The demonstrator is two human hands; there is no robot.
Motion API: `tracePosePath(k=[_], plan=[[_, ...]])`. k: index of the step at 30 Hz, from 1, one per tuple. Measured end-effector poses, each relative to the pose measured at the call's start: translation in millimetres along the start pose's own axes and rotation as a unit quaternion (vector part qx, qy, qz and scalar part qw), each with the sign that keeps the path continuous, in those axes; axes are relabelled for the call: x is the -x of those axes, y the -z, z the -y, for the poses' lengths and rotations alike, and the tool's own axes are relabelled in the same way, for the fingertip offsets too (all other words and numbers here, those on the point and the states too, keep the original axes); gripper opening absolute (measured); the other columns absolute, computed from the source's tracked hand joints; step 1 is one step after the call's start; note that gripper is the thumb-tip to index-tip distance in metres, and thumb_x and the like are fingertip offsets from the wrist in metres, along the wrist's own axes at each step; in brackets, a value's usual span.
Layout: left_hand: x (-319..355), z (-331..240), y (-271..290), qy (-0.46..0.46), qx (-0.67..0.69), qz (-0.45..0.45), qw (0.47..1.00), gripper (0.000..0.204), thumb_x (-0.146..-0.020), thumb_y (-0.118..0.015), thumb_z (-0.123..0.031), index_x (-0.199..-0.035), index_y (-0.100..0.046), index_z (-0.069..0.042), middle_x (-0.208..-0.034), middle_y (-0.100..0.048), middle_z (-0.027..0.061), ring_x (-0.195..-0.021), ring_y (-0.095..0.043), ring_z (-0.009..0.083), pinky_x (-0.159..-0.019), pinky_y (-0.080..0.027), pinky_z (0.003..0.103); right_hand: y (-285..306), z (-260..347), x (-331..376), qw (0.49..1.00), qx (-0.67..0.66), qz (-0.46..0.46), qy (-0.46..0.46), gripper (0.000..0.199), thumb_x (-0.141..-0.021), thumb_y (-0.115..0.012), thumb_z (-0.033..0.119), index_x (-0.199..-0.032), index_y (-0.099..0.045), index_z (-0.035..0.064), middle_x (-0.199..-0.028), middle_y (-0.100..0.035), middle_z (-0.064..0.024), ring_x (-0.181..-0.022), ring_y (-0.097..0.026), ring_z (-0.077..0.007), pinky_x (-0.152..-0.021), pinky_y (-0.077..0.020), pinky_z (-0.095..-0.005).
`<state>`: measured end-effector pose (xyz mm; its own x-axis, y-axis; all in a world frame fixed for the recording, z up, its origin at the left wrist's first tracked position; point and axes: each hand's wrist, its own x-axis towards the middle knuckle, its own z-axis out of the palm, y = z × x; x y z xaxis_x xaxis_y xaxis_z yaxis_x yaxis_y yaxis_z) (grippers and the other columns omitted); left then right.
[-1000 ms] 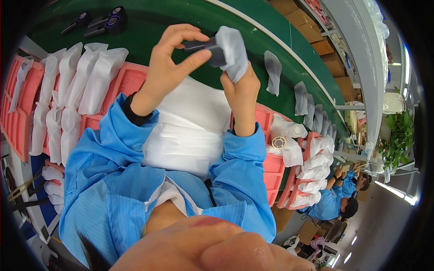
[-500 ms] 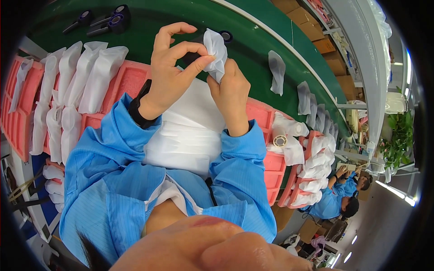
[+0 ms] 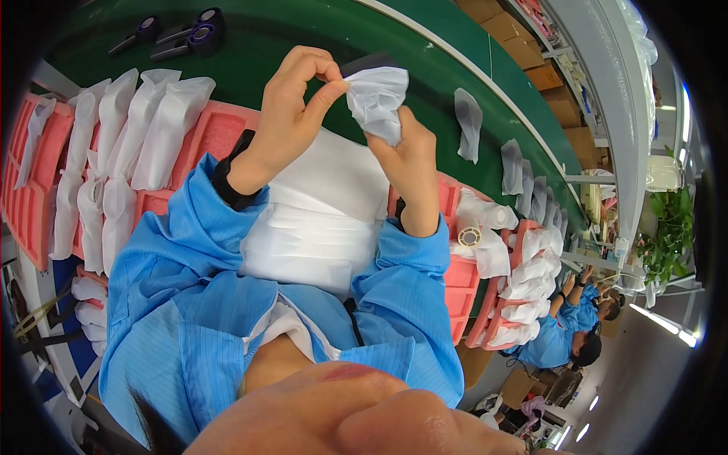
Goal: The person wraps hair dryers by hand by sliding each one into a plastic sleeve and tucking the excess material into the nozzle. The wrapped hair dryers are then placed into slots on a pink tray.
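Note:
In front of me, over the green work surface (image 3: 303,34), I hold a thin white translucent bag (image 3: 378,95), crumpled and fanned out. My left hand (image 3: 292,114) pinches its left edge between thumb and forefinger. On its lower right side, my right hand (image 3: 413,155) grips the bag between thumb and fingers. A dark thing (image 3: 368,63) shows just behind the bag's upper edge; what it is and whether it is inside cannot be made out. Below my hands lies a stack of flat white bags or sheets (image 3: 311,239).
Pink trays (image 3: 216,140) at the left carry several white-wrapped things (image 3: 174,129). More wrapped pieces (image 3: 531,265) fill trays at the right. Dark handled things with round heads (image 3: 201,38) lie far left. Wrapped pieces (image 3: 469,125) line the green surface rightward. Co-workers (image 3: 569,326) sit beyond.
The bag has spread wider and shifted slightly right. My right hand has moved right and a little nearer, while my left hand's fingers have drawn closer together at the bag's edge.

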<state>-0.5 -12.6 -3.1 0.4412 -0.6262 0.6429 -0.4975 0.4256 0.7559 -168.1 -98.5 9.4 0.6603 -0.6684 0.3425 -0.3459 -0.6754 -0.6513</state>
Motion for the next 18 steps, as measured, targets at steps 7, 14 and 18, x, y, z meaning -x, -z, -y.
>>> tracePosePath(k=[7,14,18], plan=[[4,-6,-6,0.063,0.13,-0.016,0.989,0.016,-0.082,-0.071,-0.012,-0.091,-0.061,-0.003,-0.082,-0.056,0.0032,-0.068,-0.05,0.0117,-0.057,-0.037,0.022,1,4,1,0.999,0.033,-0.032,0.002,0.029,-0.07,-0.067,0.002,-0.098,-0.06,-0.0008,-0.078,-0.063,-0.0171,-0.066,-0.061,-0.0298,-0.063,-0.0481,-0.0306],[-2,-1,6,0.006,-0.06,0.029,0.998,0.027,-0.079,-0.076,-0.017,-0.098,-0.063,-0.002,-0.08,-0.058,0.0012,-0.064,-0.049,0.0071,-0.054,-0.036,0.021,2,13,0,0.983,0.162,-0.061,0.059,0.044,-0.061,-0.069,-0.001,-0.104,-0.063,0.006,-0.082,-0.062,-0.0112,-0.069,-0.061,-0.0314,-0.062,-0.0495,-0.0342],[-3,-1,6,0.075,-0.059,0.076,0.993,0.027,-0.08,-0.075,-0.018,-0.096,-0.062,0.0,-0.075,-0.059,0.0015,-0.06,-0.047,0.0065,-0.052,-0.036,0.022,1,10,0,0.966,0.242,-0.022,0.082,0.05,-0.057,-0.07,-0.003,-0.105,-0.066,0.0105,-0.081,-0.06,-0.0063,-0.07,-0.061,-0.0284,-0.06,-0.0492,-0.0356]])
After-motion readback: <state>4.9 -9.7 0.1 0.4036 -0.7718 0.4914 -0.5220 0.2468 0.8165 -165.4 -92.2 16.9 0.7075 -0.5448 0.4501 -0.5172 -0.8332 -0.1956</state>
